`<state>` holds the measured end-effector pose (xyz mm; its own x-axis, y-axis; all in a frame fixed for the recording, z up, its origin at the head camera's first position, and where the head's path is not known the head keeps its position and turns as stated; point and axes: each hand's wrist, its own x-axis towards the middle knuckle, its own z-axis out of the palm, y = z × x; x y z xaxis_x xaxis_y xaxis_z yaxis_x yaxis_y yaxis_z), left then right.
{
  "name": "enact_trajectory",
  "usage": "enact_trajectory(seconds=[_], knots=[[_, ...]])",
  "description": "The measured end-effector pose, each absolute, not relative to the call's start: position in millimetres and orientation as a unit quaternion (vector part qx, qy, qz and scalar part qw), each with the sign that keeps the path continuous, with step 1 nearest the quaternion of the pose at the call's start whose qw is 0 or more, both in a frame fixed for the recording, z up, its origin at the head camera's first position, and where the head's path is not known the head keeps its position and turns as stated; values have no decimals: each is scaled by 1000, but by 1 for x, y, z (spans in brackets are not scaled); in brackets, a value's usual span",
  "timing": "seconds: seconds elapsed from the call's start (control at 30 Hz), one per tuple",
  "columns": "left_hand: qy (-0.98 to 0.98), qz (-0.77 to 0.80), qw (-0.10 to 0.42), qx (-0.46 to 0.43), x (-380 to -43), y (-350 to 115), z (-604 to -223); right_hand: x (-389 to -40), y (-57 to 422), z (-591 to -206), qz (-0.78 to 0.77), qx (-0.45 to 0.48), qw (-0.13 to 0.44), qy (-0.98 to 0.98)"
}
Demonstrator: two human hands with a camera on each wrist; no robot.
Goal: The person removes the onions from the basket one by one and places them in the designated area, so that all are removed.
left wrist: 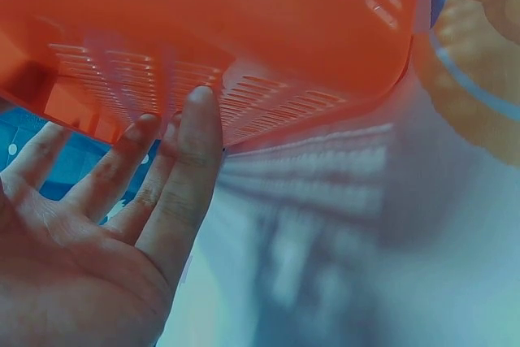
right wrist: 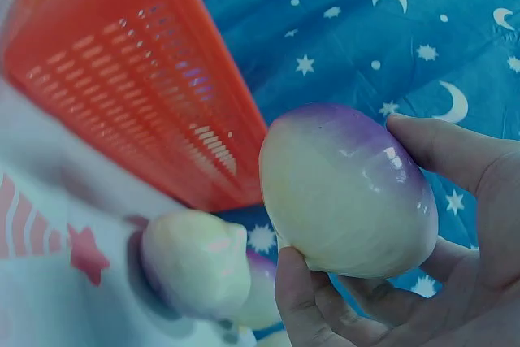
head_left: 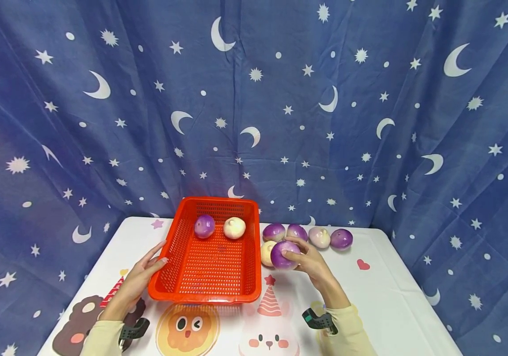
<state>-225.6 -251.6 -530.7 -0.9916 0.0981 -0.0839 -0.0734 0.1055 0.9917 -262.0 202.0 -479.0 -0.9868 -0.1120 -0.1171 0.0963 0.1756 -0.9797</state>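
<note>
One turnip we see gripped between thumb and fingers of the right hand, to the right of the basket. The left hand, its fingers extended, touches the basket's left side. Inside the basket we count two other turnips.

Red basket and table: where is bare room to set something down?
In the basket: near floor, between two turnips and the near wall. Tablecloth: right of the turnip row, around the heart print. Crowded: basket's right side, with turnips and right grip.
</note>
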Motion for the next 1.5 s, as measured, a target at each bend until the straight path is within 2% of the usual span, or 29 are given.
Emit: enact_trajectory(seconds=[0.8, 1.3, 1.5], knots=[[743, 665, 67, 9, -225, -252, -532, -281, 241, -515, -645, 82, 65, 757], [743, 667, 64, 10, -225, -252, -532, -295, 244, -534, -634, 126, 49, 761], [739, 671, 64, 15, -226, -251, -531, -300, 241, -539, -600, 131, 9, 789]])
